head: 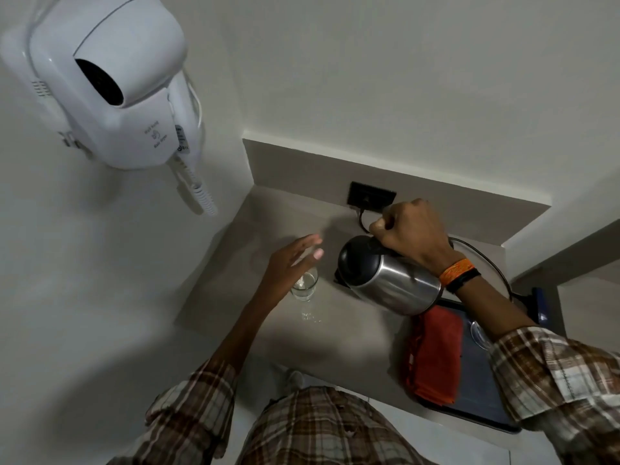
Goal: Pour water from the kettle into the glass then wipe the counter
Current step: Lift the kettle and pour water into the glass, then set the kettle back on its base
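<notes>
A steel kettle (392,283) with a black lid is tilted to the left above the grey counter (268,226). My right hand (414,231) grips its handle. A clear glass (304,286) stands upright on the counter just left of the kettle's lid end. My left hand (295,261) hovers over the glass with its fingers spread, holding nothing and partly covering the glass's rim. A folded red-orange cloth (434,354) lies on a dark tray (483,391) at the right. A few water drops (310,317) lie on the counter in front of the glass.
A white wall-mounted hair dryer (110,85) hangs at the upper left with its coiled cord. A black wall socket (370,194) with a plugged cable sits behind the kettle. A second glass (479,335) lies on the tray. The counter's front edge runs near my shirt.
</notes>
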